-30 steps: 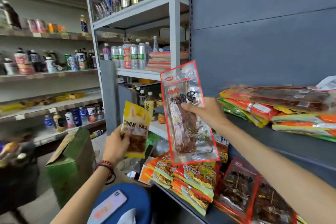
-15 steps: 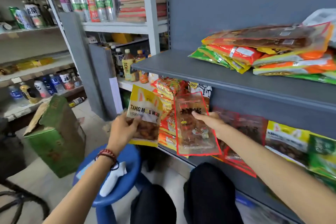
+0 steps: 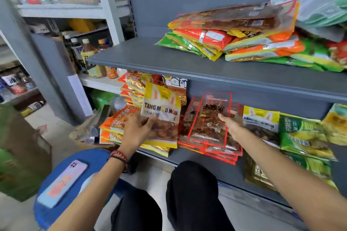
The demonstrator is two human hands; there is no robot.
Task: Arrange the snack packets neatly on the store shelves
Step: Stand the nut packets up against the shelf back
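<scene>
My left hand point(image 3: 136, 130) grips a yellow and white snack packet point(image 3: 162, 113) by its lower left side, held upright in front of the lower shelf point(image 3: 187, 155). My right hand point(image 3: 230, 123) pinches a clear red-edged packet of dark snacks point(image 3: 210, 118) at its right edge, laid over a stack of the same red-edged packets point(image 3: 221, 151) on that shelf. Orange noodle packets point(image 3: 116, 125) are stacked to the left. A matching yellow packet point(image 3: 261, 118) and green packets point(image 3: 302, 135) lie to the right.
The grey upper shelf point(image 3: 150, 56) carries a loose pile of mixed packets point(image 3: 234, 33) on its right side. A blue stool point(image 3: 93, 157) with a phone point(image 3: 62, 183) stands at lower left. A green carton point(image 3: 20, 155) sits on the floor. Bottles point(image 3: 90, 52) fill the white rack behind.
The view has dropped and moved closer to the lower shelf. My right hand has carried the red-edged packet in onto the matching stack; my left hand has raised the yellow packet toward the shelf.
</scene>
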